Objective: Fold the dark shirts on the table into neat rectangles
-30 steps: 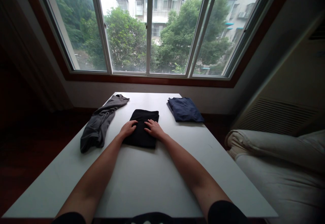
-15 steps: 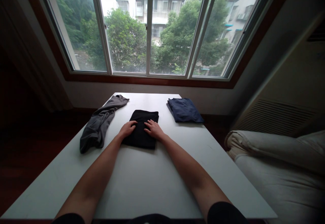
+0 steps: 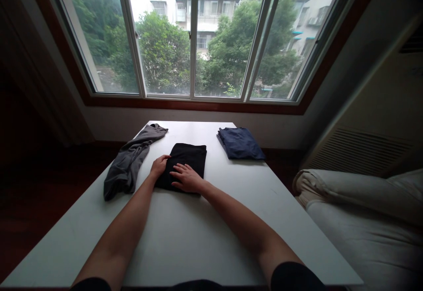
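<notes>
A folded black garment (image 3: 190, 156) lies flat on the white table (image 3: 185, 233) before me. My left hand (image 3: 159, 167) is at its left edge, fingers drawn together around that edge; the fingers are partly hidden. Across the lower middle of the cloth rests my right hand (image 3: 187, 177), palm down with fingers spread. To the left, a crumpled grey garment (image 3: 130, 159) stretches along the table's edge, apart from both hands.
At the far right corner of the table sits a stack of folded dark blue clothes (image 3: 243, 143). A pale sofa (image 3: 357, 194) stands to the right of the table. Beyond the far edge is a wide window (image 3: 193, 99) with a reddish-brown frame.
My left hand has slid left to the black garment's edge. My right hand has moved left and nearer to me over the cloth. The other clothes have stayed put.
</notes>
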`<state>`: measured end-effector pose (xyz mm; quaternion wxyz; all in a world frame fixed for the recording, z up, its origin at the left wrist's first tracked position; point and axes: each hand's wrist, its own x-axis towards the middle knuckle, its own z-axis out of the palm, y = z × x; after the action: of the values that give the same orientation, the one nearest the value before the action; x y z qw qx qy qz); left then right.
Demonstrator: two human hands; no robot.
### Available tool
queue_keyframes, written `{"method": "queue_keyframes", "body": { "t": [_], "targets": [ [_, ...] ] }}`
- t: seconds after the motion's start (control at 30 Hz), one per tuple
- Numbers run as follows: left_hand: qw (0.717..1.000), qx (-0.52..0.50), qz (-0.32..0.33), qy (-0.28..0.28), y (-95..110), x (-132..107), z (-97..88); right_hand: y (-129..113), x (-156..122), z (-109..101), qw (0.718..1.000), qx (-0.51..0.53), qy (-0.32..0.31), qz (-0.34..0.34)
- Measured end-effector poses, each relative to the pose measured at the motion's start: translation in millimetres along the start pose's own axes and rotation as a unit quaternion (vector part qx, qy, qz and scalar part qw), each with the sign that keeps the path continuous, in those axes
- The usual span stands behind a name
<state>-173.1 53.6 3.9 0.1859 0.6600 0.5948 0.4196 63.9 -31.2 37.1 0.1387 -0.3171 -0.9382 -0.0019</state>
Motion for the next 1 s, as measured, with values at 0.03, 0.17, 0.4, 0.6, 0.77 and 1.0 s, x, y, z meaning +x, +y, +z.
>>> {"method": "queue_keyframes", "body": {
  "t": [0.03, 0.17, 0.4, 0.6, 0.77, 1.0],
  "targets": [
    [1.000, -0.001, 0.002, -0.002, -1, 0, 0.1, -8, 0, 2, 1.000, 0.010, -0.010, -0.017],
    [1.000, -0.011, 0.007, -0.006, 0, 0, 1.9, -19, -1, 7, 0.999, 0.017, -0.031, -0.032],
    [1.000, -0.010, 0.009, 0.000, 5, -2, 2.0, 0, 2, 6, 0.999, -0.022, -0.006, 0.027],
    [0.997, -0.032, 0.062, -0.022, 28, -9, 3.7, 24, -2, 1, 0.966, -0.084, 0.074, 0.233],
    [0.972, -0.014, 0.204, -0.112, 47, -23, 13.4, 42, -5, -3, 0.940, -0.051, 0.065, 0.332],
    [0.959, 0.043, 0.248, -0.128, 53, -32, 22.1, 49, -4, -2, 0.939, -0.027, 0.070, 0.336]
  ]
}}
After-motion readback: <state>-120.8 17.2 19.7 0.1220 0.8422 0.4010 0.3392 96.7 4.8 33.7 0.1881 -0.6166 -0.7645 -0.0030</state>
